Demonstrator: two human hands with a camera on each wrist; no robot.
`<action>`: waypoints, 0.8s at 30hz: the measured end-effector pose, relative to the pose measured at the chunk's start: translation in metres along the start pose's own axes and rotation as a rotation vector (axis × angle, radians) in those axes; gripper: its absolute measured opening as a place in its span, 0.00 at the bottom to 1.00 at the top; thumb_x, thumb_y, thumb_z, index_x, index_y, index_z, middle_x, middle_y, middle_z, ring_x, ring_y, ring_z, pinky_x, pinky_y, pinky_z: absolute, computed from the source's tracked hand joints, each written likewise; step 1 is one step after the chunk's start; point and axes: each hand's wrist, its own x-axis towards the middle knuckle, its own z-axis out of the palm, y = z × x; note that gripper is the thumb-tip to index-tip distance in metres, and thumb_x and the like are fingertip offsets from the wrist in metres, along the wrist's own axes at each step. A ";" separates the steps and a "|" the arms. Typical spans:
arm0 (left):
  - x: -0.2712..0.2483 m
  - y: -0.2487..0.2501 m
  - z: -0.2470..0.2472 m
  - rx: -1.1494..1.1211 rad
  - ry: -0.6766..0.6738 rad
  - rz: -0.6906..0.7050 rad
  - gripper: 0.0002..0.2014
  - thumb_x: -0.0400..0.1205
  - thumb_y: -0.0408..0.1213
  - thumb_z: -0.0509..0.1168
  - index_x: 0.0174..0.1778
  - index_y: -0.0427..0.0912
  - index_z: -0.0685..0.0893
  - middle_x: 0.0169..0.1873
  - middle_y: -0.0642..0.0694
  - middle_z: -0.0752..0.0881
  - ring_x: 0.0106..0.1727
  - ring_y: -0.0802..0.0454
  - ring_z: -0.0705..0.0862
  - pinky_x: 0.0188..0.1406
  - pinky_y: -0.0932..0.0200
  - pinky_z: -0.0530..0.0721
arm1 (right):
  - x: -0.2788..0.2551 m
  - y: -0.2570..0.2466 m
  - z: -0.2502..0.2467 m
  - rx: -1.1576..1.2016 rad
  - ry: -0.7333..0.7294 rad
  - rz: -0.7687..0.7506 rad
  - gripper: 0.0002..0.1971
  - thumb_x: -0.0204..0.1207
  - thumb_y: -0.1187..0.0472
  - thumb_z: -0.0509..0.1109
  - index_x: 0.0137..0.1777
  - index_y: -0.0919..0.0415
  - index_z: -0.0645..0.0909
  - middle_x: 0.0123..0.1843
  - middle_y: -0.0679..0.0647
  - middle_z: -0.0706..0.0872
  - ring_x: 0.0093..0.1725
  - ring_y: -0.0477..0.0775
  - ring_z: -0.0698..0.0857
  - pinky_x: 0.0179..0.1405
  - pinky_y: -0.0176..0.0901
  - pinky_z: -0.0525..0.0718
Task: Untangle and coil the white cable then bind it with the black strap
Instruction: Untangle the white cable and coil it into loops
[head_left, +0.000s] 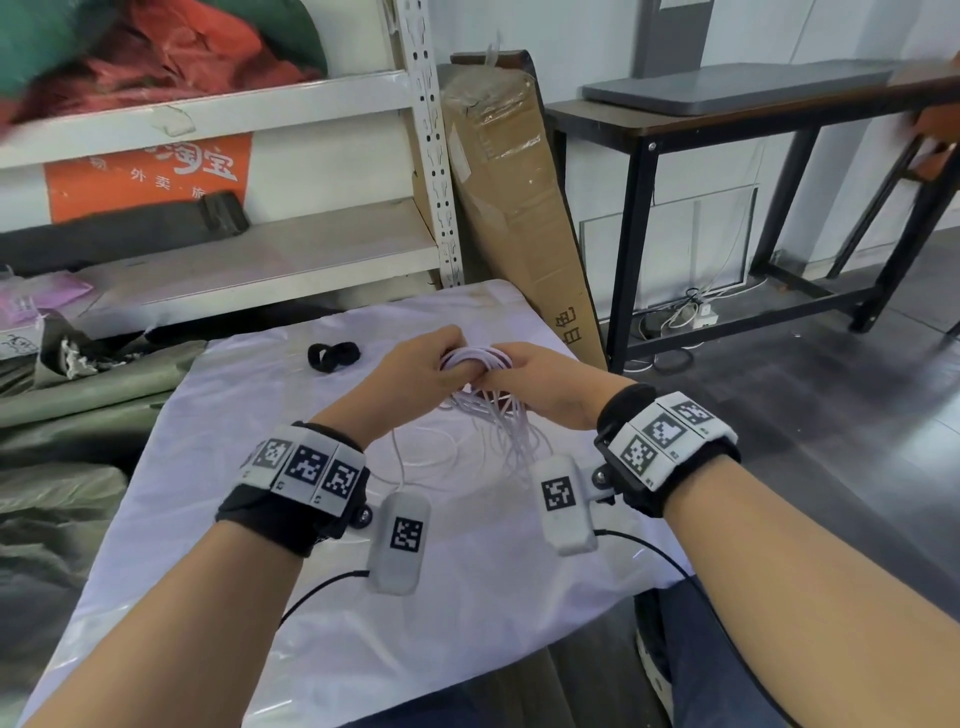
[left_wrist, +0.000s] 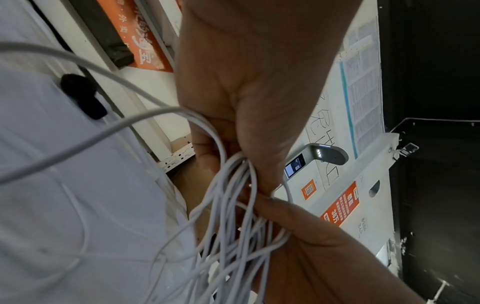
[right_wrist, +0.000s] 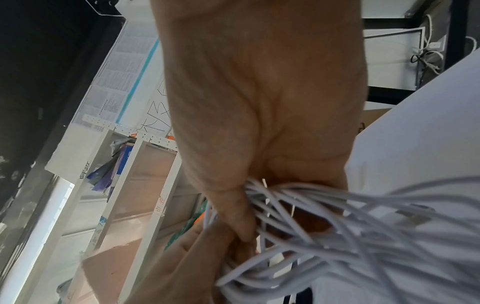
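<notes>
Left hand (head_left: 415, 371) and right hand (head_left: 540, 384) both have their fingers curled around the bunched white cable (head_left: 475, 359) above the bench (head_left: 260, 467); the black strap (head_left: 332, 356) lies apart

Orange printed panel (head_left: 148, 176) on the white metal shelving: white characters "淘宝", smaller "外卖" beneath; the rest is cut off.
Tall brown cardboard carton (head_left: 511, 208) leaning by the shelving: black printed characters near its foot, not legible.
Orange-red sticker (left_wrist: 340, 205) on the white wall panel: "3015"; remaining print too small.
White shelf upright (right_wrist: 85, 170): black characters, illegible.
</notes>
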 end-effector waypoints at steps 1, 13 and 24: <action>0.000 0.000 -0.001 -0.002 0.002 0.006 0.11 0.82 0.45 0.63 0.41 0.41 0.76 0.30 0.51 0.78 0.32 0.54 0.72 0.28 0.63 0.66 | 0.001 0.000 0.000 0.019 0.002 0.009 0.14 0.82 0.67 0.63 0.66 0.68 0.77 0.54 0.62 0.83 0.49 0.54 0.80 0.53 0.42 0.79; -0.002 -0.002 0.003 -0.589 0.064 -0.169 0.15 0.74 0.48 0.67 0.43 0.39 0.78 0.41 0.31 0.83 0.40 0.48 0.76 0.45 0.49 0.74 | 0.004 -0.003 -0.003 0.380 0.146 0.006 0.11 0.81 0.72 0.55 0.46 0.62 0.78 0.38 0.54 0.79 0.43 0.53 0.79 0.48 0.48 0.80; -0.003 -0.014 -0.005 0.142 0.021 0.121 0.07 0.83 0.41 0.62 0.44 0.45 0.69 0.30 0.52 0.77 0.29 0.56 0.74 0.30 0.67 0.68 | 0.002 0.001 -0.011 0.657 0.155 0.057 0.16 0.72 0.77 0.44 0.30 0.62 0.67 0.18 0.51 0.67 0.24 0.51 0.65 0.30 0.42 0.69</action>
